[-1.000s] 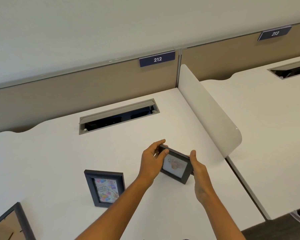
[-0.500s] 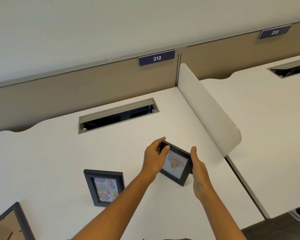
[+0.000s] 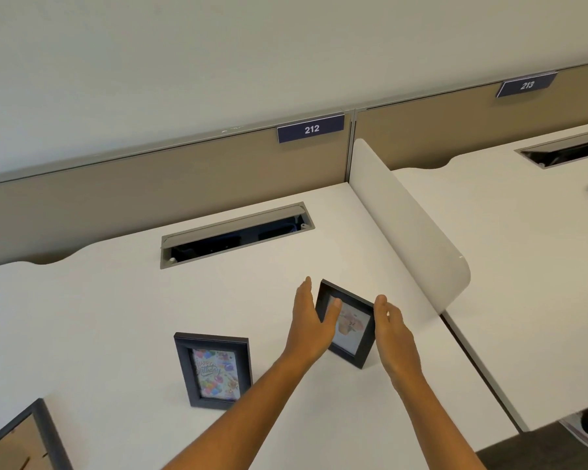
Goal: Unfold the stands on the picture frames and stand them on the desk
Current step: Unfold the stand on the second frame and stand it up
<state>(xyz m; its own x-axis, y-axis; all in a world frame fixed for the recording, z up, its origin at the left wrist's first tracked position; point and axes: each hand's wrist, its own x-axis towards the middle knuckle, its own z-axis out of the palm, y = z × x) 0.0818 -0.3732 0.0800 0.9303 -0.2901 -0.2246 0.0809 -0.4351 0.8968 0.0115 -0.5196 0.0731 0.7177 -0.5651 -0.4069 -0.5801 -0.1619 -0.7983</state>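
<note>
A small black picture frame (image 3: 352, 329) with a flower picture stands upright on the white desk (image 3: 116, 307), turned a little to the left. My left hand (image 3: 311, 325) is at its left edge with straight fingers, and its thumb lies over the frame's front. My right hand (image 3: 392, 334) is beside its right edge, fingers apart and loose. Neither hand grips it. A second black frame (image 3: 214, 371) with a birthday card stands further left. A third frame (image 3: 45, 432) shows its brown back at the bottom left corner. The stands are hidden behind the frames.
A grey cable tray (image 3: 235, 234) with its lid raised is sunk into the desk behind the frames. A white curved divider (image 3: 411, 225) rises along the desk's right edge, with a neighbouring desk (image 3: 523, 266) beyond. A beige partition with label 212 (image 3: 311, 128) closes the back.
The small frame went from held and tilted in both hands to standing on the desk. Both hands have loosened and drawn their fingers off its edges.
</note>
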